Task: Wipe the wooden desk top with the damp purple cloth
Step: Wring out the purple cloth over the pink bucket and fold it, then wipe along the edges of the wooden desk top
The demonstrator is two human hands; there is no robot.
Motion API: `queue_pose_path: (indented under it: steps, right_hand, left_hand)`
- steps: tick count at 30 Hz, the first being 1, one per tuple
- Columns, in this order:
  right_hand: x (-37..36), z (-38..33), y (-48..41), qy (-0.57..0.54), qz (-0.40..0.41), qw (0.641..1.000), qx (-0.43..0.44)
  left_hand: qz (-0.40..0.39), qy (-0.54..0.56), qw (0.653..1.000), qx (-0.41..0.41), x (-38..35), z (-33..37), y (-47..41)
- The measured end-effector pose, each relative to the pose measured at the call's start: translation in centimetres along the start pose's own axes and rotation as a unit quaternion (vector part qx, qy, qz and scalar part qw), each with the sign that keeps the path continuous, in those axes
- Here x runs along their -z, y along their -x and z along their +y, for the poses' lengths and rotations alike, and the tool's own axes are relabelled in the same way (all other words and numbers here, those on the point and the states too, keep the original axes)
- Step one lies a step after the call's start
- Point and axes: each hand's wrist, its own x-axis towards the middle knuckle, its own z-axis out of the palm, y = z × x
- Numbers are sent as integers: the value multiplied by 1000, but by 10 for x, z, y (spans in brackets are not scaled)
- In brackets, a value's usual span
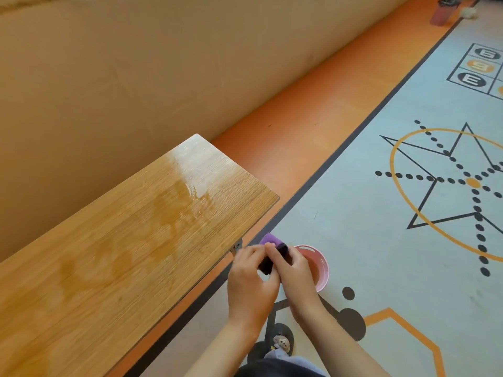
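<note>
Head view: wet-streaked wooden desk top [122, 240] against orange wall [136, 77].

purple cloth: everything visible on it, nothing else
The purple cloth is bunched into a tight roll, light purple at its far end, much darker between the hands. Looks like soft fabric. The left hand and right hand both grip it, fingers curled round it. It is off the wooden desk, held in the air beside its edge, roughly above the pink basin on the floor.
</note>
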Motion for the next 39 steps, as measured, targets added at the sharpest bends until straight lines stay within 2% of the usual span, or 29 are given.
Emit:
queue_pose_path:
  steps: [2,6,13,17,20,24,27,30,33,35,39]
  right_hand:
    - [3,4,-4,-8,-2,1000,-22]
    - [5,11,-10,1,-55,998,-42]
    - [-1,36,-22,98,-91,989,-67]
    - [-1,54,-37,116,-94,980,-131]
    - [2,63,-59,137,-91,975,-148]
    - [0,67,-96,174,-85,978,-80]
    - [0,72,-132,191,-29,981,16]
    - [-2,76,-161,229,50,967,100]
    - [-15,85,-162,217,96,963,132]
    - [-32,100,-146,203,85,965,140]
    - [-62,135,-100,201,-28,964,173]
  left_hand:
    - [-18,0,1000,17,-2,-5,5]
    - [-37,14,997,59,4,-18,11]
    - [-42,89,978,183,22,-34,20]
    - [19,-15,978,208,25,-66,21]
    - [41,-137,973,179,22,-103,9]
    - [9,-264,957,121,15,-146,-26]
    - [-11,-311,946,93,7,-174,-52]
    - [12,-341,938,63,0,-194,-60]
    - [46,-359,932,32,-4,-204,-60]
    - [61,-362,930,21,-5,-206,-59]
    - [70,-365,928,17,-7,-209,-57]
